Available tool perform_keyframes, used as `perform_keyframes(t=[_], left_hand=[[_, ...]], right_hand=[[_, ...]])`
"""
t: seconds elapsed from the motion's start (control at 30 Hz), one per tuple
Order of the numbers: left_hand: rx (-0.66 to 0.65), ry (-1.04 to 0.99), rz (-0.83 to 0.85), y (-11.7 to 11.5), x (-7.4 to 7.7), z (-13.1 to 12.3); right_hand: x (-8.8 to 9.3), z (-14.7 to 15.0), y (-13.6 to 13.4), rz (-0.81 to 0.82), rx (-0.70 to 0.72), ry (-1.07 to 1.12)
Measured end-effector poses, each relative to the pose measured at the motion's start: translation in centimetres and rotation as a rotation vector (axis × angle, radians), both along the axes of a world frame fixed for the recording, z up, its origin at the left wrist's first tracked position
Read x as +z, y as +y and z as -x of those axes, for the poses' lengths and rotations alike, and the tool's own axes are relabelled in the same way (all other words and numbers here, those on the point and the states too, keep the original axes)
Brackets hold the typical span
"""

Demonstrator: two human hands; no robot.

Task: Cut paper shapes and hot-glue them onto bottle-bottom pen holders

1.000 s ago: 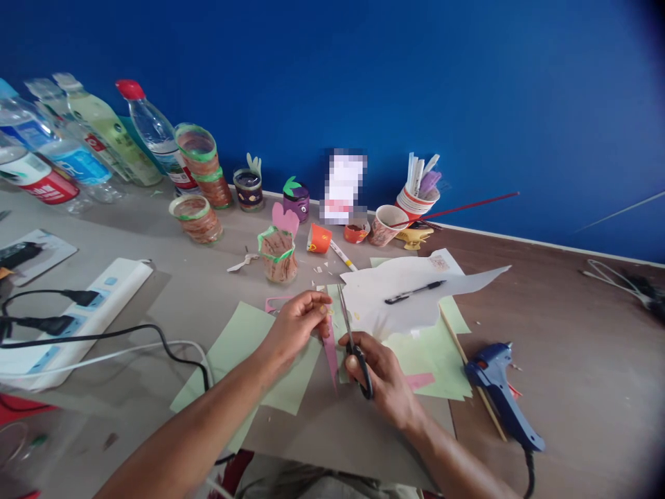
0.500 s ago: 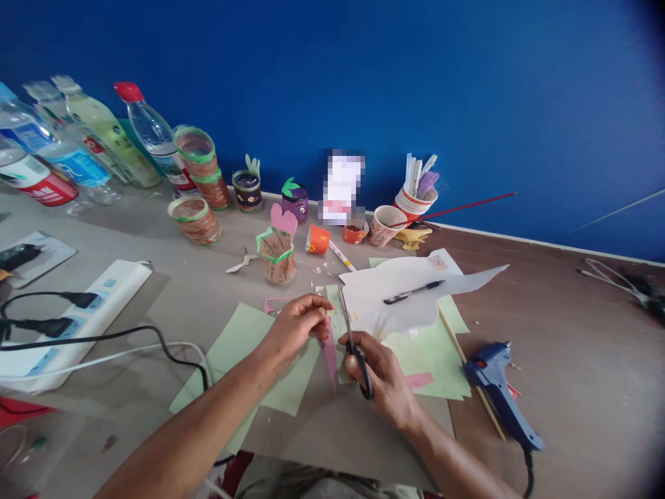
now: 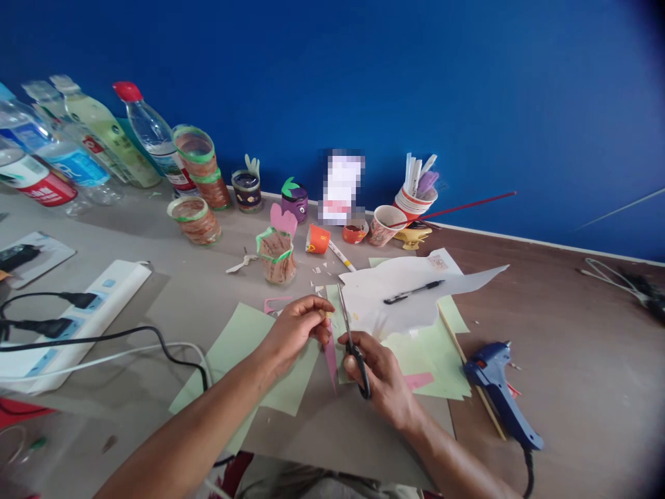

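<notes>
Left hand (image 3: 301,322) barely being shifted, yellowish scrap (image 3: 329,314) being pinched tight; scissors (image 3: 345,312) being gripped by curled right hand (image 3: 383,371). Nicks are being risked by scissors' closeness.

Left grip (image 3: 300,324) and right grip (image 3: 378,369) bare-fingered; forearms (image 3: 208,409) bare; rumpled grey-olive garment (image 3: 322,484) at lower edge.

The desk (image 3: 332,436) is showing grey on the left and brown toward its right edge. Nearer its front edge, scissors (image 3: 347,326) are displaying black handles and silver blades beside a pink paper strip (image 3: 330,357) and pale green sheets (image 3: 236,346). Toward the right edge, a glue gun (image 3: 493,367) is showing dark blue. Nearer the back edge, a purple jar (image 3: 295,208) is bearing a green leaf (image 3: 291,186), and a brown-streaked container (image 3: 278,270) is displaying a green rim.
</notes>
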State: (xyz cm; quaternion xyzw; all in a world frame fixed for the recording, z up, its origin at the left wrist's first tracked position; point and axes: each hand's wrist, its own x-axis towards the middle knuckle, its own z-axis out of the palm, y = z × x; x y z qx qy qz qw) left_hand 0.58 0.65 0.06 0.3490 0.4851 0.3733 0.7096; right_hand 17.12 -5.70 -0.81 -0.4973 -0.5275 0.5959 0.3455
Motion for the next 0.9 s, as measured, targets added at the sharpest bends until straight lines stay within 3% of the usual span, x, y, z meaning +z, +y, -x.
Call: perform_keyframes(t=[0.17, 0.33, 0.9], left_hand=[[-0.033, 0.009, 0.006, -0.15, 0.61, -0.08], [-0.065, 0.053, -0.009, -0.18, 0.14, 0.01], [-0.043, -0.059, -0.028, -0.27, 0.48, -0.08]], right_hand=[[-0.01, -0.07, -0.01, -0.018, 0.003, 0.003], [-0.22, -0.11, -0.06, -0.009, 0.002, -0.004], [-0.16, 0.02, -0.07, 0.026, -0.006, 0.006]])
